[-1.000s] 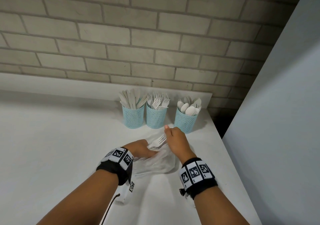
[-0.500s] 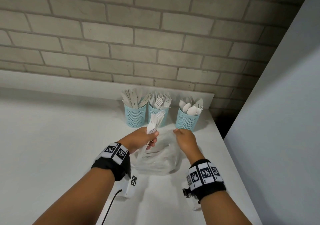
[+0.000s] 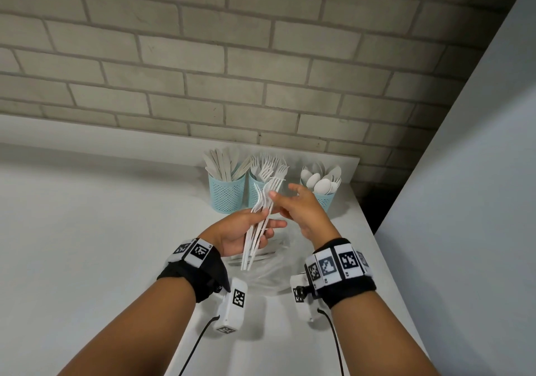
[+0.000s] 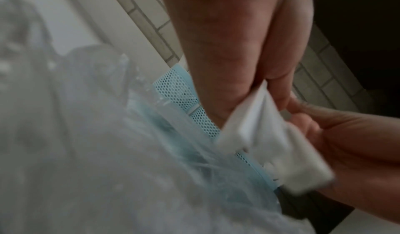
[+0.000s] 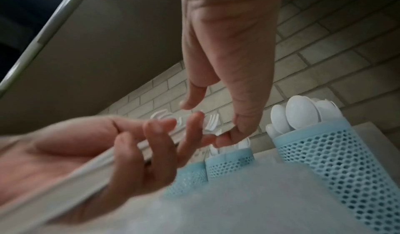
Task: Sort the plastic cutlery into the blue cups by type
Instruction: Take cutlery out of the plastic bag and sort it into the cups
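Observation:
My left hand (image 3: pixel 271 221) grips a bundle of white plastic forks (image 3: pixel 256 230) by the handles, tines up, above a clear plastic bag (image 3: pixel 269 274). My right hand (image 3: pixel 282 191) is beside the fork heads. Its thumb touches them and its other fingers are spread and relaxed. Three blue mesh cups stand at the back. The knife cup (image 3: pixel 224 197) is on the left. The fork cup (image 3: pixel 255 193) is in the middle, partly hidden by the bundle. The spoon cup (image 3: pixel 326 200) is on the right. The right wrist view shows the forks (image 5: pixel 103 162) across my left palm and the spoon cup (image 5: pixel 337 160).
The white table (image 3: pixel 87 245) ends at a brick wall (image 3: pixel 261 71) behind the cups. A grey panel (image 3: pixel 464 201) closes off the right side past the table edge. In the left wrist view the bag (image 4: pixel 86 152) lies crumpled in front of a cup (image 4: pixel 184 92).
My left hand has drawn the forks out of the bag and lifted them higher. My right hand has let go of the bag and risen to the fork heads.

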A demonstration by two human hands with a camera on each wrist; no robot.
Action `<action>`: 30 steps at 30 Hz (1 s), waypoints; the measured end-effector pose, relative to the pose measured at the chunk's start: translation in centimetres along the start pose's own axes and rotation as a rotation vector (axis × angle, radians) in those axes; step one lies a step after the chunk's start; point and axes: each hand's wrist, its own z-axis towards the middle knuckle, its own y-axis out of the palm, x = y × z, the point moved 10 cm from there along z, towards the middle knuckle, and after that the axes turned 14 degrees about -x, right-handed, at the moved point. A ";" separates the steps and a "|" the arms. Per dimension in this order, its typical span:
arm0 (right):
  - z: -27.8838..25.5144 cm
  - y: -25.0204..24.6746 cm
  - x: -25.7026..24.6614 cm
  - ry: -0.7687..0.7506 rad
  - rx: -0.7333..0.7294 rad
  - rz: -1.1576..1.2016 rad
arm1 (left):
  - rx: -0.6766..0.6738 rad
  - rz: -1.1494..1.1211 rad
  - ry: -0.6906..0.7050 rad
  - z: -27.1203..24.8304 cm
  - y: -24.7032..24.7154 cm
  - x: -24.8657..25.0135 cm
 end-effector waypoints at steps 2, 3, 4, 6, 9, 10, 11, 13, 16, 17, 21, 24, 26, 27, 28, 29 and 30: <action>0.0 0.7 0.2 -0.008 -0.043 -0.026 | 0.003 -0.004 0.014 0.0 -0.1 0.0; 0.1 1.0 0.3 -0.016 -0.056 -0.023 | 0.006 0.000 0.014 0.1 -0.1 -0.1; 0.1 1.1 0.5 -0.023 -0.061 -0.011 | 0.012 -0.001 0.013 0.2 -0.2 -0.2; 0.1 1.2 0.8 -0.031 -0.065 0.025 | 0.025 -0.020 0.022 0.2 -0.4 -0.4; 0.3 0.9 1.2 -0.021 -0.051 0.029 | 0.047 -0.033 0.047 0.2 -0.8 -0.3; 0.4 0.8 1.3 -0.014 -0.038 0.016 | 0.055 -0.026 0.052 0.2 -1.0 -0.2; 0.5 0.6 1.4 -0.005 -0.025 0.006 | 0.058 -0.017 0.055 0.2 -1.0 -0.2; 0.6 0.3 1.5 0.012 -0.003 -0.009 | 0.062 0.003 0.059 0.2 -1.1 -0.1; 0.9 -0.2 0.9 0.011 0.036 -0.029 | 0.085 0.048 0.064 0.0 -1.5 0.3; 0.9 -0.3 0.5 0.000 0.049 -0.045 | 0.094 0.056 0.071 0.0 -1.6 0.5; 1.7 -0.4 -1.5 -0.030 0.055 -0.133 | 0.124 0.052 0.104 -0.3 -2.0 1.2; 2.4 -0.3 -3.5 -0.059 0.050 -0.204 | 0.156 0.042 0.133 -0.5 -2.5 1.9; 2.9 -0.9 -5.6 -0.105 0.107 -0.214 | 0.188 0.033 0.163 -0.8 -3.1 2.6; 3.1 -1.6 -6.9 -0.153 0.170 -0.189 | 0.205 0.019 0.179 -1.1 -3.5 2.9; 3.1 -2.4 -8.2 -0.227 0.250 -0.136 | 0.222 -0.001 0.200 -1.3 -3.8 3.2; 2.9 -3.2 -9.6 -0.314 0.334 -0.067 | 0.238 -0.023 0.226 -1.5 -4.2 3.5; 2.8 -3.8 -10.7 -0.391 0.400 0.010 | 0.253 -0.044 0.257 -1.7 -4.6 3.9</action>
